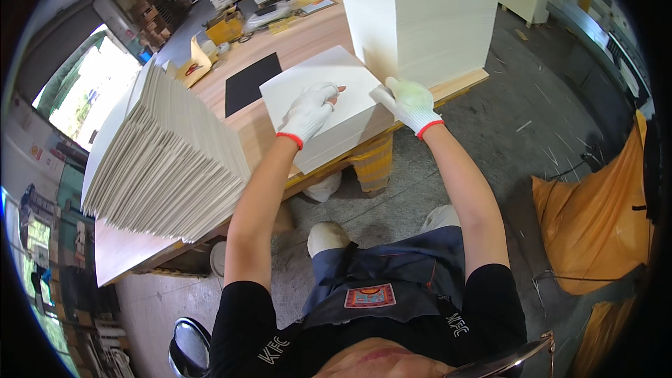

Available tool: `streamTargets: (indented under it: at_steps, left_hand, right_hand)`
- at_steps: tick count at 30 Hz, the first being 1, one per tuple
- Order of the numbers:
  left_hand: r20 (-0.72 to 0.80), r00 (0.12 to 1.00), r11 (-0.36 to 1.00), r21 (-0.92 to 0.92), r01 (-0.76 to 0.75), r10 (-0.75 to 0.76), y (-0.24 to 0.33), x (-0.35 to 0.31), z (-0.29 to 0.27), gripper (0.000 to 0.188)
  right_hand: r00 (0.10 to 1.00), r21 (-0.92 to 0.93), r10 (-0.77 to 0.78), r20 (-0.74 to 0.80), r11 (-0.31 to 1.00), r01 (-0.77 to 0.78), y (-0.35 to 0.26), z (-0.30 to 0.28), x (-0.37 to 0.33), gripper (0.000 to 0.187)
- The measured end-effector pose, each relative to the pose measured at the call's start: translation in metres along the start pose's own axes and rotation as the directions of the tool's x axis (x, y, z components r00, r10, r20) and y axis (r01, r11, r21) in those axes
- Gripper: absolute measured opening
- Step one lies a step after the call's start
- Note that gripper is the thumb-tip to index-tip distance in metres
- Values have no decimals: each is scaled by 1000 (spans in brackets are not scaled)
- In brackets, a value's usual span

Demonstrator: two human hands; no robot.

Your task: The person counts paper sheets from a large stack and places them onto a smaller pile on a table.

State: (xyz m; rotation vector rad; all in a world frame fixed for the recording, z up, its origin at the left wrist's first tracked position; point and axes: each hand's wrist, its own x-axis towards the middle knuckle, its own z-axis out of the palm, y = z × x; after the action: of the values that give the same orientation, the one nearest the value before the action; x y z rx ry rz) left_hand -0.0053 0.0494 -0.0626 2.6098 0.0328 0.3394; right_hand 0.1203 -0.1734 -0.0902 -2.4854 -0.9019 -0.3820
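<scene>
A squared stack of white board sheets [327,77] lies on the wooden table in front of me. My left hand [311,110], in a white knitted glove with a red cuff and bare fingertips, rests over its top sheet. Its fingers are loosely bent and apart, with nothing seen in them. My right hand [409,103], gloved likewise, is at the stack's right corner. Its fingers point toward the stack, apart from each other, and touch or nearly touch its edge; the contact is not clear.
A tall white stack [448,21] rises behind my right hand. Left stands a slanting pile of greyish sheets [168,161]. On the wooden table [210,87] lie a black sheet [252,82], red-handled scissors [193,68] and a yellow box [225,28]. An orange sack [595,217] stands at right.
</scene>
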Motion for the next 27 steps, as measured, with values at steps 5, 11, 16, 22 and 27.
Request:
streamTargets:
  at_steps: [5, 11, 16, 22, 27]
  left_hand:
    - [27, 993, 992, 66, 111, -113, 20, 35, 12, 25]
    - [5, 1000, 977, -211, -5, 7, 2, 37, 30, 23]
    - [9, 997, 950, -304, -66, 72, 1, 33, 27, 27]
    - [184, 977, 859, -479, 182, -104, 13, 32, 24, 41]
    - [161, 986, 909, -404, 101, -38, 15, 32, 20, 46]
  right_hand:
    - [933, -116, -345, -108, 936, 332, 7, -7, 19, 36]
    - [969, 247, -239, -63, 937, 247, -4, 3, 36, 45]
    - [988, 527, 127, 91, 835, -156, -15, 8, 18, 49]
    - [985, 578, 152, -77, 812, -80, -14, 24, 10, 47]
    - [985, 567, 116, -126, 823, -25, -9, 31, 12, 45]
